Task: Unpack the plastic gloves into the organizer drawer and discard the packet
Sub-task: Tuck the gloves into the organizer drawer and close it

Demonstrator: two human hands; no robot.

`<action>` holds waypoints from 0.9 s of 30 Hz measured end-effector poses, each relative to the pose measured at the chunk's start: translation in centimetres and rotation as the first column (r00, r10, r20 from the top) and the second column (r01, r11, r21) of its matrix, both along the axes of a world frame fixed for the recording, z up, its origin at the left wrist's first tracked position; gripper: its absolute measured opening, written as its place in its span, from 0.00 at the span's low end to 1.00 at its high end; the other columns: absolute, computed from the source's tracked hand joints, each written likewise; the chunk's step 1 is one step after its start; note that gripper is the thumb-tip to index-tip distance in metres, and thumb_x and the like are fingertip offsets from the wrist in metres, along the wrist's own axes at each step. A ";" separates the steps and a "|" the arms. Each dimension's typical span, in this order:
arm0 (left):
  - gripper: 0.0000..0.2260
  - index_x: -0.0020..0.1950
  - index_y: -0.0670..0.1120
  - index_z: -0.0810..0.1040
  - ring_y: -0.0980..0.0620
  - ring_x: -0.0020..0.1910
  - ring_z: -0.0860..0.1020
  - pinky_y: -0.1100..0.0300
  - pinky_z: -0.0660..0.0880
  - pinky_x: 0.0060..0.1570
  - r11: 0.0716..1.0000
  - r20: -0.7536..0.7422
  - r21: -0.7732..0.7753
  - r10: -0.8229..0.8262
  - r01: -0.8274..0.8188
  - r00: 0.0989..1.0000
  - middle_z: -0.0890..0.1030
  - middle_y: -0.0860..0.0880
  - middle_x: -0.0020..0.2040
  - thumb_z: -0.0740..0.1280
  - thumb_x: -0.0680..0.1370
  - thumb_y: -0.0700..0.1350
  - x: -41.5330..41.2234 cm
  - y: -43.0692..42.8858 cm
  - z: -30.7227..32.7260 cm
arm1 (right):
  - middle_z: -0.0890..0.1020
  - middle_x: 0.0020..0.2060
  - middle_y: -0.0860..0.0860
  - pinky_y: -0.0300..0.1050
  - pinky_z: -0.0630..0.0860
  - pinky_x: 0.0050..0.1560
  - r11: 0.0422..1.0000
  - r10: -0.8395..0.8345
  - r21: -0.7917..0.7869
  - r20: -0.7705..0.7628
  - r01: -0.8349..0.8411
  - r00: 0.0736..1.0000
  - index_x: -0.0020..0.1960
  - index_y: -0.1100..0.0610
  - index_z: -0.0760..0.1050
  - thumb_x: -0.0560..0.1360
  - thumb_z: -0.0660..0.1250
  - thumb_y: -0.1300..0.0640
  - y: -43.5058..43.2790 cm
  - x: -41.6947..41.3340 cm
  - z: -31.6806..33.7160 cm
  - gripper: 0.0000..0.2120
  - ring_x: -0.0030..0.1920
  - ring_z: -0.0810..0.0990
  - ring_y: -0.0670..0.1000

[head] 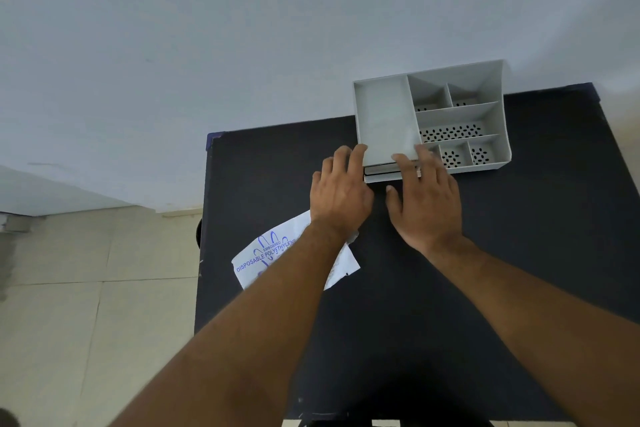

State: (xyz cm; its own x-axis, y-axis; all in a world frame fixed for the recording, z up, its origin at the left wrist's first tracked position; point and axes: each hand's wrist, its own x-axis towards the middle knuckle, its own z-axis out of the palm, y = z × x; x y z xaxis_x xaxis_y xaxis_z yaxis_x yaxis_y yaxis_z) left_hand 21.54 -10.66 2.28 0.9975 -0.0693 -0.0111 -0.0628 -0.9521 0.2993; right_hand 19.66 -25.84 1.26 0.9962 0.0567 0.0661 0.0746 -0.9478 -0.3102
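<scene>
A grey plastic organizer point(433, 114) with several compartments stands at the far side of the black table point(519, 253). Its drawer front point(381, 175) shows at the near left corner, between my hands. My left hand point(341, 189) rests with fingers spread on the organizer's front left corner. My right hand point(424, 198) lies with fingers apart on the front edge, over the drawer front. The white glove packet point(277, 250) with blue print lies flat on the table, partly under my left forearm. No loose gloves are visible.
The table's left edge point(204, 236) drops to a tiled floor point(86, 288). A pale wall point(242, 45) rises directly behind the table and the organizer. Bare black tabletop point(540, 218) lies to the right of my right hand.
</scene>
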 end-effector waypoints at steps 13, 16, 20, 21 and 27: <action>0.28 0.74 0.50 0.64 0.43 0.72 0.65 0.44 0.69 0.65 0.953 -0.162 0.144 0.287 -0.265 0.944 0.63 0.46 0.76 0.68 0.76 0.50 -6.8 4.9 -1.3 | 0.69 0.73 0.56 0.55 0.71 0.68 0.954 0.301 0.024 -0.142 -0.300 0.943 0.72 0.52 0.68 0.77 0.64 0.50 5.3 -4.5 0.0 0.24 0.74 0.66 0.58; 0.30 0.75 0.51 0.62 0.42 0.75 0.61 0.41 0.67 0.67 0.880 -0.205 0.203 0.468 -0.430 0.860 0.60 0.46 0.78 0.68 0.75 0.53 -9.3 7.4 -1.9 | 0.62 0.78 0.56 0.55 0.69 0.70 0.919 0.383 0.026 -0.302 -0.395 0.873 0.77 0.51 0.61 0.78 0.63 0.47 7.2 -4.7 -1.0 0.29 0.76 0.61 0.58; 0.35 0.78 0.50 0.56 0.38 0.76 0.60 0.39 0.67 0.68 0.764 -0.317 0.168 0.641 -0.623 0.699 0.57 0.43 0.80 0.68 0.76 0.56 -12.3 10.3 -2.2 | 0.54 0.80 0.55 0.57 0.63 0.73 0.847 0.473 -0.041 -0.396 -0.530 0.787 0.79 0.49 0.55 0.79 0.62 0.43 9.5 -4.4 -1.7 0.33 0.79 0.54 0.59; 0.37 0.79 0.50 0.54 0.38 0.76 0.62 0.39 0.68 0.67 0.713 -0.358 0.143 0.684 -0.686 0.636 0.57 0.42 0.79 0.68 0.76 0.57 -12.8 10.9 -2.2 | 0.53 0.80 0.55 0.57 0.62 0.73 0.825 0.494 -0.055 -0.416 -0.563 0.764 0.80 0.49 0.53 0.79 0.62 0.43 10.2 -4.2 -1.8 0.34 0.79 0.53 0.59; 0.35 0.78 0.47 0.56 0.40 0.64 0.77 0.47 0.77 0.54 0.372 -0.619 -0.017 0.725 -0.928 0.302 0.75 0.42 0.67 0.71 0.77 0.51 -15.2 14.5 -3.5 | 0.49 0.81 0.54 0.60 0.58 0.75 0.692 0.575 -0.094 -0.527 -0.715 0.626 0.81 0.46 0.46 0.80 0.60 0.42 14.4 -3.1 -2.9 0.35 0.80 0.50 0.60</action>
State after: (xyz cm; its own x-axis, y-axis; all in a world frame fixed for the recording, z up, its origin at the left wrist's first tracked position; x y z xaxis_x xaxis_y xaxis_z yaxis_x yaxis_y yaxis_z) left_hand 6.36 3.80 -1.23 0.3630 0.6909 -0.6253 0.9299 -0.2259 0.2902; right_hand 16.59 -11.43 -1.61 0.6035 0.6408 -0.4745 0.6282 -0.7486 -0.2120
